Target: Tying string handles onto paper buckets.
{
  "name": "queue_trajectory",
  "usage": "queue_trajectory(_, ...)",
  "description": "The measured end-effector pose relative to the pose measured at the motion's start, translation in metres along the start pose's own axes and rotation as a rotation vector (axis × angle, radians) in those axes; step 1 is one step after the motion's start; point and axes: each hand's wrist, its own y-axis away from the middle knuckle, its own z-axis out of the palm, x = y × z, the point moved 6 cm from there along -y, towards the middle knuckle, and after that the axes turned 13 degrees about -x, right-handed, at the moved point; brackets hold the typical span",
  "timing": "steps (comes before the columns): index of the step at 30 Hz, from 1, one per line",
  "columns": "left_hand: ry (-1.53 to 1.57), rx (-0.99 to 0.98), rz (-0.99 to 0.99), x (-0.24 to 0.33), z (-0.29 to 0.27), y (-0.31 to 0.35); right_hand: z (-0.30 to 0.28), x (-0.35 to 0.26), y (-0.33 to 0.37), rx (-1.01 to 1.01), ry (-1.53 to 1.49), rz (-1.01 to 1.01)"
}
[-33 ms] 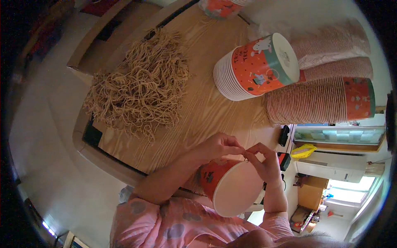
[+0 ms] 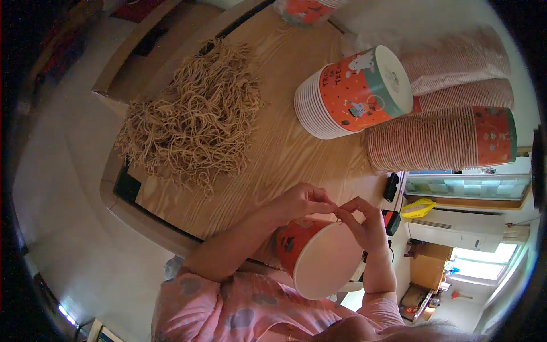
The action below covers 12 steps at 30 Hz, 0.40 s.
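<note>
A: What is held nearest the lower edge of the frame?

B: A paper bucket [image 2: 316, 256], orange outside and white inside, is kept tilted low in the middle of the frame, its mouth turned down toward the lower right. At its upper rim the left hand [image 2: 302, 202] and the right hand [image 2: 364, 219] are brought together, fingertips pinched shut on a thin string [image 2: 337, 215].

A: Which step is judged to be in hand?

B: A string handle seems to be fastened at the rim. A small hole would have to be found and the end passed through; fine fingertip control is called for.

A: And further off?

B: On the wooden bench [image 2: 285, 142] a heap of tan strings [image 2: 194, 119] is seen at upper left, and stacked buckets [image 2: 353, 91] lie at upper right.
</note>
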Motion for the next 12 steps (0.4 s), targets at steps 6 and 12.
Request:
queue_trajectory(6, 0.068, -0.006, 0.02, 0.01, 0.006, 0.002, 0.0, -0.001, -0.002, -0.026, -0.057, 0.02)
queue_trajectory(12, -0.013, 0.013, 0.0, 0.005, 0.003, 0.001, 0.001, -0.002, -0.002, -0.026, -0.069, 0.0)
